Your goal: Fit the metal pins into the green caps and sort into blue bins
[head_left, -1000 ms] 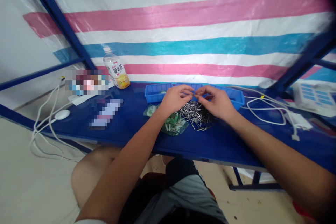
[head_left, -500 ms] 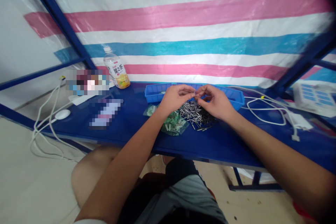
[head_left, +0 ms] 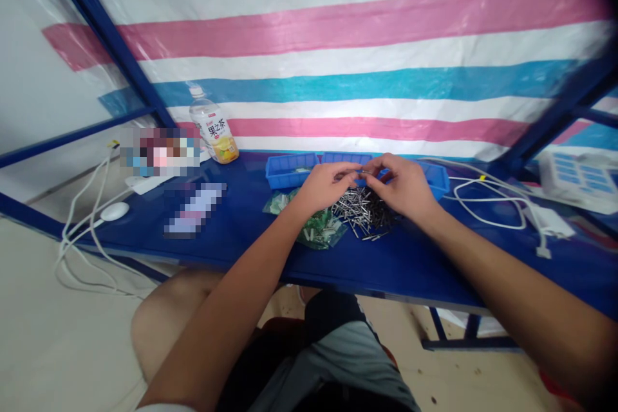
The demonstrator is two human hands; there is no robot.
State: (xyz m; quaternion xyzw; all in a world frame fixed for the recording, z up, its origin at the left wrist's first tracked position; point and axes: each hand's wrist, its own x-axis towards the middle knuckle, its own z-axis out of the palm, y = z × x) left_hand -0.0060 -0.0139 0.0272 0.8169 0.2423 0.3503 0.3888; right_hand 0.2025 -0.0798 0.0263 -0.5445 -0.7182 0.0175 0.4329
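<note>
My left hand (head_left: 328,185) and my right hand (head_left: 402,185) meet fingertip to fingertip above a pile of thin metal pins (head_left: 360,211). Both are closed in a pinch on a small, dark metal pin (head_left: 362,172), partly hidden by the fingers. Under my left wrist lies a green-tinted clear plastic bag (head_left: 322,232) with small pale pieces in it. Just behind my hands stand blue plastic bins (head_left: 290,174), partly covered by the fingers.
A drink bottle (head_left: 215,129) stands at the back left of the blue table (head_left: 232,206). White cables (head_left: 502,222) and a white adapter (head_left: 550,222) lie at the right. A round white object (head_left: 114,211) sits at the left edge. Striped plastic sheeting (head_left: 338,32) hangs behind.
My right hand has shifted slightly, its fingers and thumb now drawn together at the tips. The left fingers have lowered a little, and the pin between the hands shows more clearly.
</note>
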